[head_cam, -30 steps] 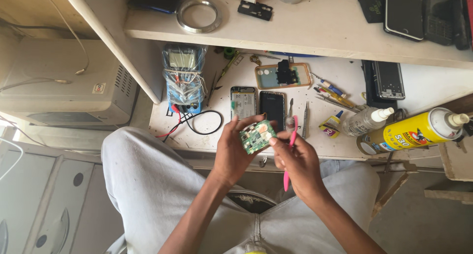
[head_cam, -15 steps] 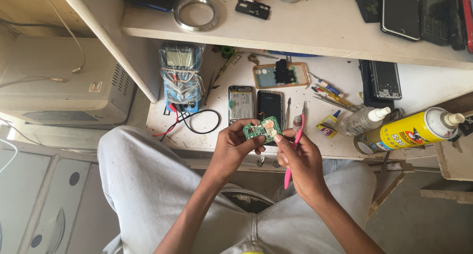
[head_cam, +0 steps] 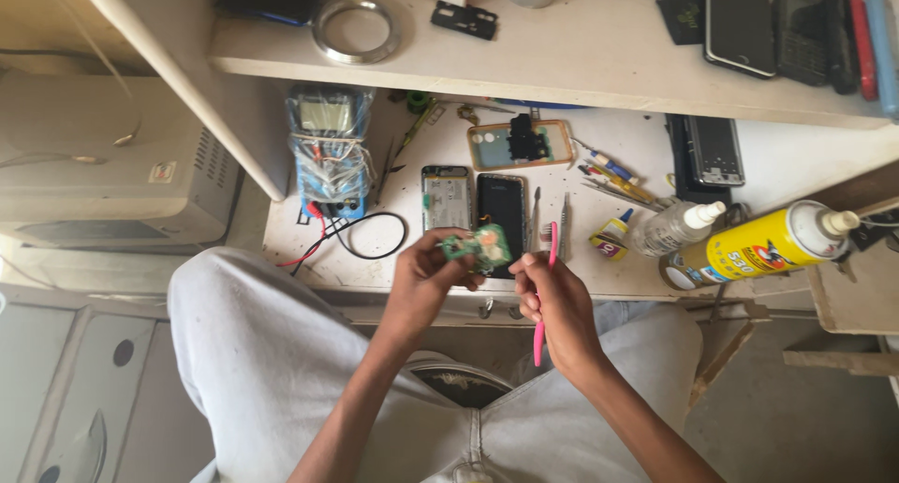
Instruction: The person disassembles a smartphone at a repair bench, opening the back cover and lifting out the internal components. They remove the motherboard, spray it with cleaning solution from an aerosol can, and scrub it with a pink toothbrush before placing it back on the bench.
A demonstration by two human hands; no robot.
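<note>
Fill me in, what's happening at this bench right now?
A seated person holds a small green circuit board in the left hand and a pink toothbrush in the right hand, just above the white workbench's front edge. Two opened phones lie behind it, a wrapped multimeter to the left, a yellow spray can to the right.

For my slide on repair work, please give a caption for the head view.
Left hand holds a small green circuit board; right hand holds a pink toothbrush over a cluttered workbench.
</note>
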